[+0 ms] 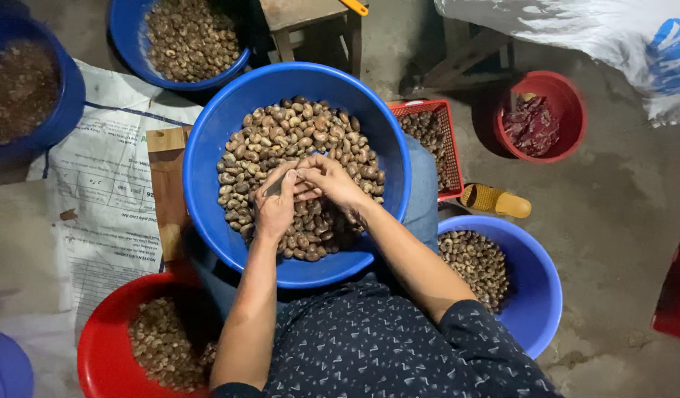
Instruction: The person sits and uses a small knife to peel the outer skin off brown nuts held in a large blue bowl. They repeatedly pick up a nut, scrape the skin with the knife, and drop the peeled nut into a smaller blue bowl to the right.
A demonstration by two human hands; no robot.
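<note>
Bare concrete floor [620,221] here, basins everywhere. On the left, printed sacking [108,191] and a red basin [104,346] of pale nuts. In the middle a big blue basin [229,118] of brown nuts [281,133] sits on the person's lap; left hand [275,203] and right hand [332,180] meet over the pile, each grip clenched on a nut [299,177] between them. Another blue basin [539,287] sits on the right.
</note>
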